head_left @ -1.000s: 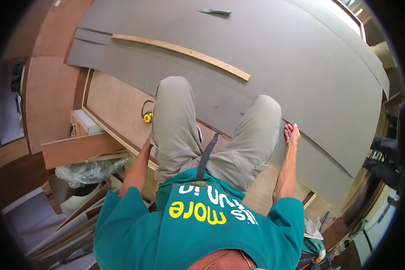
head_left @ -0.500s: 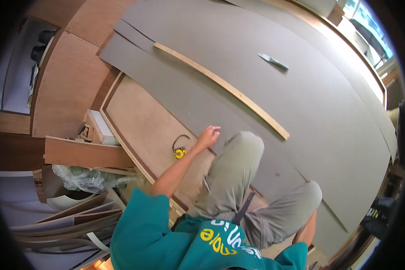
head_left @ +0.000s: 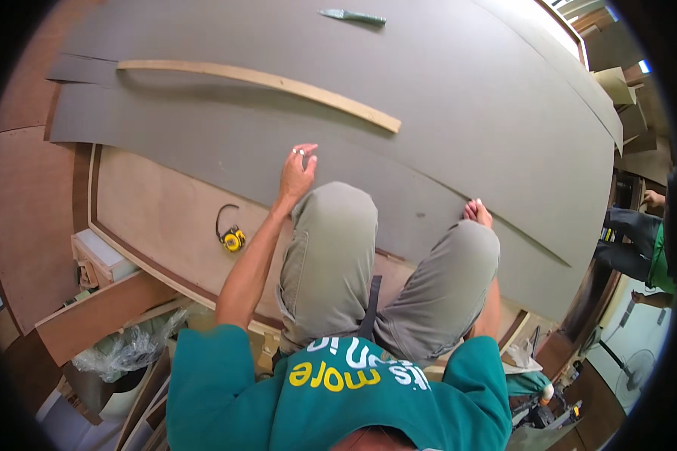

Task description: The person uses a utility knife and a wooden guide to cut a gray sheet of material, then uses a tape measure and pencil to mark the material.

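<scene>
My left hand (head_left: 299, 171) hovers over or rests on the grey sheet (head_left: 489, 98), thumb and fingers apart and loosely bent, a ring on one finger. It is just left of my raised knee. My right hand (head_left: 479, 213) is beyond the other knee, fingers curled together at the seam of a narrower grey strip (head_left: 399, 199); whatever they pinch is hidden. A long wooden batten (head_left: 278, 81) lies across the grey sheets. Farther off lies a knife-like tool with a wrapped handle (head_left: 353, 16). A yellow tape measure (head_left: 232, 239) sits on the bare wooden panel (head_left: 158, 188).
At the lower left are a board (head_left: 90, 304), clear plastic wrap (head_left: 124, 353) and a small white-topped box (head_left: 101, 252). Another person in dark trousers (head_left: 628, 233) stands at the right. A fan (head_left: 639, 368) is at the lower right.
My view has swung to the right, so the batten, blade tool and tape measure appear farther left. My right hand, hidden behind my leg before, now shows at the strip's seam.
</scene>
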The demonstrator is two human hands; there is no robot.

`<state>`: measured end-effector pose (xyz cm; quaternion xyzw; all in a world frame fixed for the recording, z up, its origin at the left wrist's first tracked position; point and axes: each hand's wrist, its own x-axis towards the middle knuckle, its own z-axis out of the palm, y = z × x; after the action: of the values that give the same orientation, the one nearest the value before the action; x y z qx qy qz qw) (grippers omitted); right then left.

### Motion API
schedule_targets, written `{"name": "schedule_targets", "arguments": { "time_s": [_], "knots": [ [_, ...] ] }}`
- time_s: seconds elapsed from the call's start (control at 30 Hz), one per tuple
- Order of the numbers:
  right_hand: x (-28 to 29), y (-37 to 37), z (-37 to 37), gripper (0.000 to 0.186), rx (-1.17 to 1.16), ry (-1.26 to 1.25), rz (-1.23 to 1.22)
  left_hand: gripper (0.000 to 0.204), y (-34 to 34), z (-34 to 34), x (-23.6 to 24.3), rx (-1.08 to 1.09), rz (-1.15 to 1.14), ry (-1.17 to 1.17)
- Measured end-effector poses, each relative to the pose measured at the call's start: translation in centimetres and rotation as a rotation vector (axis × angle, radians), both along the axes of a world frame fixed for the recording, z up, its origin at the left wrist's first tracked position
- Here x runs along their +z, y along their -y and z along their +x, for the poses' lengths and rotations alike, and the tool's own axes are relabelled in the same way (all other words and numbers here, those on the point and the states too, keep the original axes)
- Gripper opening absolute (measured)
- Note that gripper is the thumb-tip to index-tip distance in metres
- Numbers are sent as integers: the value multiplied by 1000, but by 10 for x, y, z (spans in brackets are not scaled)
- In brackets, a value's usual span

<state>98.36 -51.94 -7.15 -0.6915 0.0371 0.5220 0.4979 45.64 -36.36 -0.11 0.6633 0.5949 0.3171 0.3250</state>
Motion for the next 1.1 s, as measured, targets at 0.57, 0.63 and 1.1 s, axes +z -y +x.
{"name": "schedule_targets", "arguments": {
  "time_s": [0.57,0.63,1.1],
  "knots": [
    [58,-40,-115,37,772,121,-50,33,81,-111,-17,179,-208,197],
    [87,-38,-121,37,864,87,32,33,57,-67,-2,44,-197,314],
    [243,-28,-168,39,984,166,130,39,79,16,66,-503,-628,626]
  ]
}}
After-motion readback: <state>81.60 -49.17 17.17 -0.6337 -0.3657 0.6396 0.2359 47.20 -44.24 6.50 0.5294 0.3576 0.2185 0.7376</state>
